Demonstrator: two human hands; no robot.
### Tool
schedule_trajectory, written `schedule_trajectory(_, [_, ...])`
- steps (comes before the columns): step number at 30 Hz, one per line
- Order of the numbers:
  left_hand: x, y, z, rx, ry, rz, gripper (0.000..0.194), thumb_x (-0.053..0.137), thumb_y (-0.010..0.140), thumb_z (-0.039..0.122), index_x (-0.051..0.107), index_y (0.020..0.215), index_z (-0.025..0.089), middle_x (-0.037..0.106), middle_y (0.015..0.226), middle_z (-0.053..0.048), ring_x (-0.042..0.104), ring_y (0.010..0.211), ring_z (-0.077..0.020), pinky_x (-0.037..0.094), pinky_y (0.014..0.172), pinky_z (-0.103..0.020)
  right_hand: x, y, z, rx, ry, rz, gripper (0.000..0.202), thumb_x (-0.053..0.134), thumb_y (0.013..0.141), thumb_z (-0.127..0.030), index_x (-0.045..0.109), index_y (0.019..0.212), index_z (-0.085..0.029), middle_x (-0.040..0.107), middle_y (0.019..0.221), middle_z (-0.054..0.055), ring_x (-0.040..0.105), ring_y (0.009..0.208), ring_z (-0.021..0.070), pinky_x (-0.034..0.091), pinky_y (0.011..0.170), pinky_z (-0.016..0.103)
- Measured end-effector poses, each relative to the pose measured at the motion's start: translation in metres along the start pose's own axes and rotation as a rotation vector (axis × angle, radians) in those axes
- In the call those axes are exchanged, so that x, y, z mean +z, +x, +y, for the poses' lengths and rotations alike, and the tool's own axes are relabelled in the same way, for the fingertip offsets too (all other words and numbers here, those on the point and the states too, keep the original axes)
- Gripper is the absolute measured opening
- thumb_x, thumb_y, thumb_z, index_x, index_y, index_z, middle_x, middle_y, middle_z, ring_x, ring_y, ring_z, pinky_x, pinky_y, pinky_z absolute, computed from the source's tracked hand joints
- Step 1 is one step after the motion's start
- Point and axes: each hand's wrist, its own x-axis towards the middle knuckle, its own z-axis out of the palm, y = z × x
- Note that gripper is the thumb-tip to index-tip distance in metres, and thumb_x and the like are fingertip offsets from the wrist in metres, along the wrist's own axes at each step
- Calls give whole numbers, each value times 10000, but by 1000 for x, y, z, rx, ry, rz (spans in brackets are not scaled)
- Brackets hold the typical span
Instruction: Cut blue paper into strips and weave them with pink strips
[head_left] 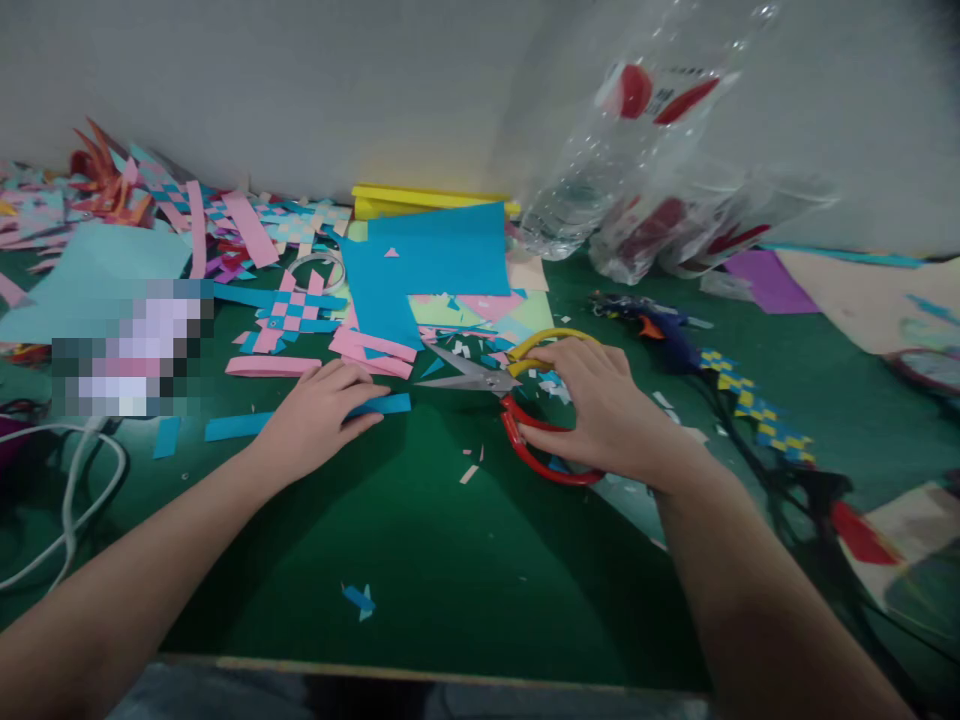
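My left hand pinches a blue paper strip close to its right end; the strip's other end shows left of the wrist. In my right hand is a pair of scissors with one yellow and one red handle. Their blades are spread and point left, just beyond the strip's end and apart from it. A pink paper strip lies behind my left hand, with a woven pink and blue paper piece farther back. Blue paper sheets lie beyond the scissors.
Clear plastic bottles and cups stand against the wall at back right. Paper scraps heap up at back left, near a blurred device with a white cable. Dark cords and a woven yellow and blue strip lie right. Small clippings dot the green table.
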Motion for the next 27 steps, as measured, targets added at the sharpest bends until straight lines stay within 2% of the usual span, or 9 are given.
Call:
schedule_trajectory(3, [1,0,-2,42,-33,39,192,554,975,277,666,1083,165,655,1047,-80,592,1012,-241,437,823,-362,1,0,-2,-45,-19,-19,493,605,812,-476,519,1200,-185,634,1168,154,576,1137,357,399,968,520])
schedule_trajectory(9, [0,-1,-1,103,-31,94,161,559,975,238,638,1093,161,683,1039,-70,610,1005,-229,419,812,-344,-1,2,-6,-94,39,-98,462,610,829,-448,518,1207,-197,638,1201,137,569,1177,331,380,1009,514])
schedule_trajectory(17, [-3,-2,1,96,23,95,126,546,986,245,645,1000,169,725,987,-45,657,947,-216,390,868,-369,-2,2,-6,-129,81,-50,458,620,825,-410,508,1217,-202,645,1199,141,576,1171,335,384,1002,528])
schedule_trajectory(27, [3,-1,1,61,-61,184,196,537,994,306,651,1095,182,762,965,-33,686,850,-188,439,817,-343,-2,2,-12,-124,159,-128,456,627,818,-443,564,1202,-205,652,1204,137,576,1190,339,406,999,531])
